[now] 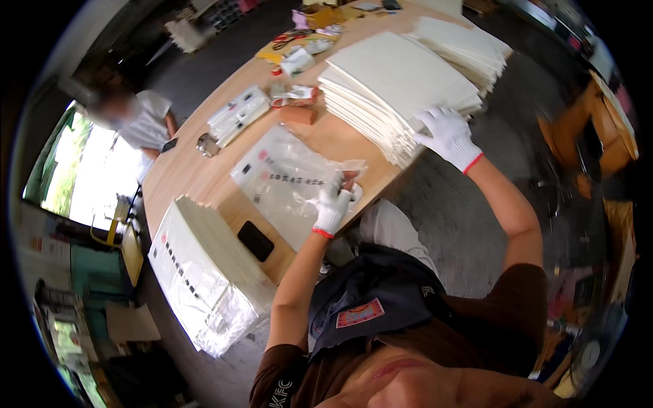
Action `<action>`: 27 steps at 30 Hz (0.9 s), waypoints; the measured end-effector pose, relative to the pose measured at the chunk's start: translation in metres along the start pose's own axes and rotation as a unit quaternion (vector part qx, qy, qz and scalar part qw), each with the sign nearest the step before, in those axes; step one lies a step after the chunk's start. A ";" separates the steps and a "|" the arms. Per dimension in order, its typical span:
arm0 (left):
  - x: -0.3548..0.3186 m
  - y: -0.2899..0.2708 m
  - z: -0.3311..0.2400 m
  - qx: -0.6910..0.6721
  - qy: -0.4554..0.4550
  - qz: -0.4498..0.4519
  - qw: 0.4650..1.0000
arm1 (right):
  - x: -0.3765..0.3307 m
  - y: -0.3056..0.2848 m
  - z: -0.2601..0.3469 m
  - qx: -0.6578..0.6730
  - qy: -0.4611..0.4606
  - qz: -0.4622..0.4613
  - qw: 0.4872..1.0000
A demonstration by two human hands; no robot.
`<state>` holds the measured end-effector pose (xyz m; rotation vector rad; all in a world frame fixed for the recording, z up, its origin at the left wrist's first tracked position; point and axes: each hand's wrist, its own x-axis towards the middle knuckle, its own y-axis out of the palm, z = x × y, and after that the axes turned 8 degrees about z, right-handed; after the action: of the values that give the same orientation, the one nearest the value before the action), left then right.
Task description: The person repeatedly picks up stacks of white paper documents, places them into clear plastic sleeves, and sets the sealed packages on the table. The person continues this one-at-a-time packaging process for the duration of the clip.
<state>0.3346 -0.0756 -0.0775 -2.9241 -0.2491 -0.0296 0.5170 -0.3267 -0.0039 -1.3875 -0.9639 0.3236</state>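
A white knit glove with a red cuff covers my left hand (332, 204); bare fingertips show. Its fingers close on the open end of a clear plastic bag (272, 178) with dark printing, lying flat on the table. My right hand (447, 136), gloved the same way, reaches to the near right edge of a tall stack of white sheets (401, 75). Its thumb and fingers are spread apart at that edge, touching the sheets. Left of my left arm, a stack of bagged white sheets (204, 265) stands at the table's edge.
A black phone (256, 241) lies beside the bagged stack. Farther back are an orange-brown block (298, 114), a packet of folded bags (238, 114), a tape roll (207, 144) and a second white stack (462, 51). A person (139, 119) sits across the wooden table (183, 163).
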 end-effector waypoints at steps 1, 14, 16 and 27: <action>0.009 -0.002 0.010 -0.006 0.019 0.015 1.000 | 0.005 -0.002 0.003 -0.007 -0.012 0.020 1.000; 0.052 0.004 -0.027 -0.164 -0.178 0.037 0.970 | -0.034 -0.086 0.115 0.220 -0.205 0.044 0.953; 0.013 -0.026 -0.078 -0.143 -0.213 0.032 0.966 | -0.055 -0.061 0.078 0.288 -0.063 0.013 0.956; -0.060 0.015 -0.069 0.329 -0.059 0.117 0.935 | -0.049 0.013 0.155 0.647 0.033 0.047 0.761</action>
<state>0.2775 -0.1146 -0.0152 -2.2652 0.0681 0.2219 0.3789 -0.2534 -0.0512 -0.1406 -0.3740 0.8157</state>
